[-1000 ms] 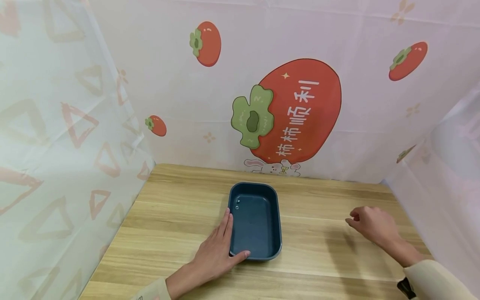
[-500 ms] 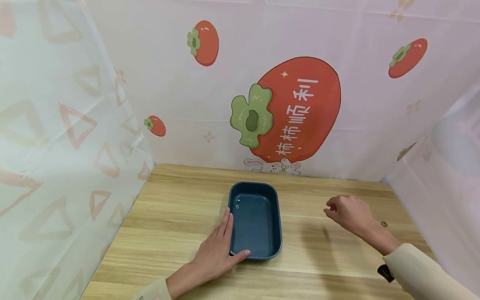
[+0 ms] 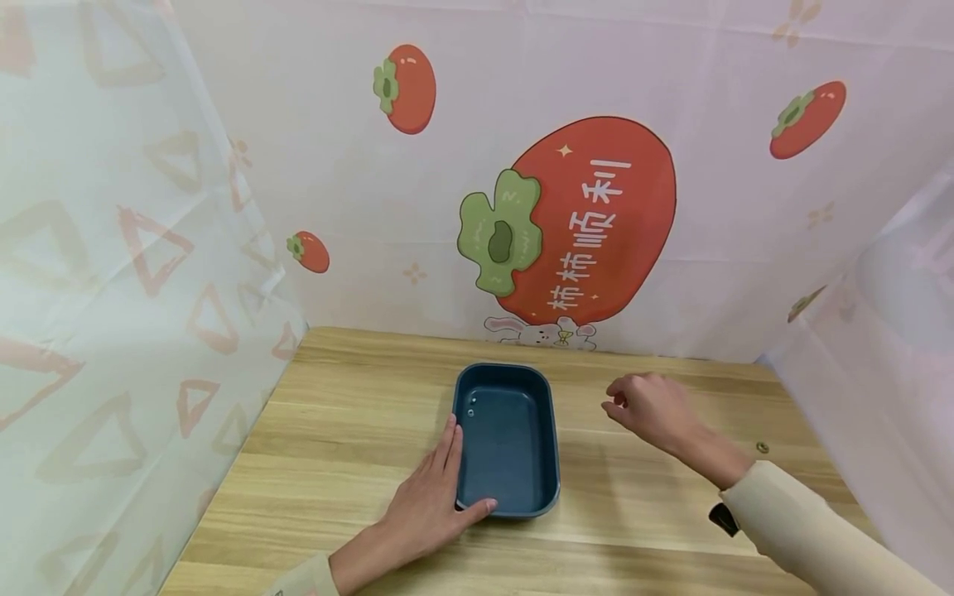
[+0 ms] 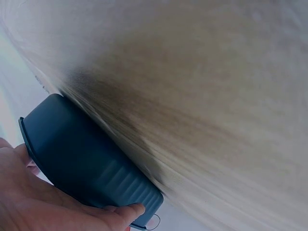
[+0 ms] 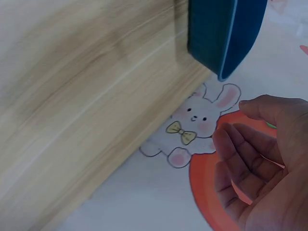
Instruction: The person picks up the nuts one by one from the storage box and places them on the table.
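Note:
My left hand (image 3: 421,501) rests along the left side of a dark blue rectangular tray (image 3: 514,463), fingers straight, thumb reaching the near rim. In the left wrist view, the thumb lies against the ribbed end of the tray (image 4: 96,154). Two tiny shiny pieces, one of them ring-like (image 3: 471,413), lie inside near the left wall. My right hand (image 3: 656,414) hovers right of the tray, fingers loosely curled. The right wrist view shows a gap between thumb and index finger of that hand (image 5: 264,159), and nothing visible in it.
A small brass-coloured ring (image 3: 762,447) lies on the wooden table (image 3: 350,422) right of the right forearm. Printed cloth hangs behind (image 3: 358,182) and on both sides. A dark strap piece (image 3: 723,519) shows at the right cuff.
My right hand has moved left toward the tray from the table's right side, and the brass-coloured ring behind it has come into view. Left hand and tray stay put.

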Tool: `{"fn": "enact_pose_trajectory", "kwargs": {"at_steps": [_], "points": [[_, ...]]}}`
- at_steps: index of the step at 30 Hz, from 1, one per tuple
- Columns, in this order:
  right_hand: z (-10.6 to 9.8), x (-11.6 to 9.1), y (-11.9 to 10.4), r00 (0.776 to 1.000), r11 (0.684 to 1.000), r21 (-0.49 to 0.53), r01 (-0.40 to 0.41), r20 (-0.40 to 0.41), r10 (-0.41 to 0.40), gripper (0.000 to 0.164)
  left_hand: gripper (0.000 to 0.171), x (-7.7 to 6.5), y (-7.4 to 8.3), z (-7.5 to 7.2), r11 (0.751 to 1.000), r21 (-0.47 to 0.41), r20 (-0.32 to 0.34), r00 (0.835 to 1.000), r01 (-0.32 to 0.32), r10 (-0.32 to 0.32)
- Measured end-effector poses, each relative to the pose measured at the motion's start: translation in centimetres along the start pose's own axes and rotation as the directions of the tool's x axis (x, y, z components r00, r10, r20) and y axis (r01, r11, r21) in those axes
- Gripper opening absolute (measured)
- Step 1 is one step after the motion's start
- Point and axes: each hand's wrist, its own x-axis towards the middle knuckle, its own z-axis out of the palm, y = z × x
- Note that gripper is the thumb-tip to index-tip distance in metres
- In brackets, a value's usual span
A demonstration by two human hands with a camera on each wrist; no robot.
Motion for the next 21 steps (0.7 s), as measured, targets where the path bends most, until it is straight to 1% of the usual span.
{"fn": "enact_pose_trajectory", "kwargs": {"at_steps": [7, 15, 21], "points": [[0.2, 1.6, -1.8, 1.0, 1.0, -0.014, 0.019, 0.002, -0.019, 0.016, 0.113, 0.0, 0.0, 0.0, 1.0, 0.004, -0.008, 1.0, -0.006, 0.006], [0.6, 3.5, -3.8, 0.997, 0.996, 0.06, 0.063, 0.04, -0.066, 0.019, 0.113, 0.0, 0.1, -0.1, 1.0, 0.001, -0.004, 1.0, -0.005, 0.005], [1.2, 5.3, -5.0, 0.992, 0.988, 0.104, 0.112, 0.039, -0.116, 0.017, 0.113, 0.0, 0.2, -0.1, 1.0, -0.004, 0.003, 1.0, 0.001, -0.001]]}}
